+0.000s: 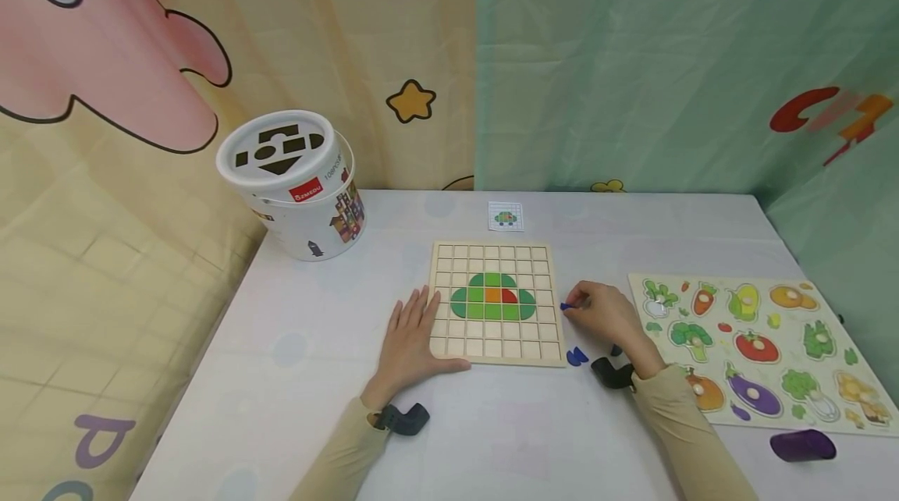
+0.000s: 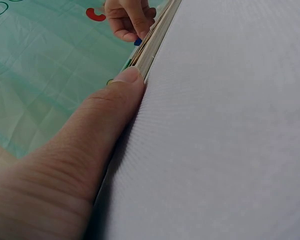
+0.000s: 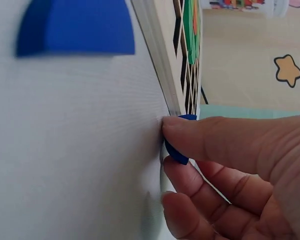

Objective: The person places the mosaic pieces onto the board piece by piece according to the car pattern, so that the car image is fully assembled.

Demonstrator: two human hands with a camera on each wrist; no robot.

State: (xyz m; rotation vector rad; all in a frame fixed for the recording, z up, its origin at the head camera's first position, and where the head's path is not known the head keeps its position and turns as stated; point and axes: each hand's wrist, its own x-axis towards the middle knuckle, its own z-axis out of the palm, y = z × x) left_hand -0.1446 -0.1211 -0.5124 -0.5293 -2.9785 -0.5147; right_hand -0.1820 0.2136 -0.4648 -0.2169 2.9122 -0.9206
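A wooden grid board (image 1: 499, 349) lies on the table, its middle squares filled with green, orange and red pieces (image 1: 493, 296) in a rounded, stepped shape. Fingers spread, my left hand (image 1: 410, 345) rests at the board's left edge, the thumb along its front edge. Just off the board's right side, my right hand (image 1: 605, 314) pinches a small blue piece with a curved edge (image 3: 176, 152) between thumb and fingers. More blue pieces (image 1: 577, 357) lie on the table by the board's front right corner; one (image 3: 85, 27) looms large in the right wrist view.
Behind the board lies a small picture card (image 1: 506, 217) with a similar coloured figure on a grid. A white bucket (image 1: 309, 220) with a shape-sorter lid stands back left. On the right are a vegetable puzzle board (image 1: 716, 306) and a dark purple cup-like object (image 1: 803, 445).
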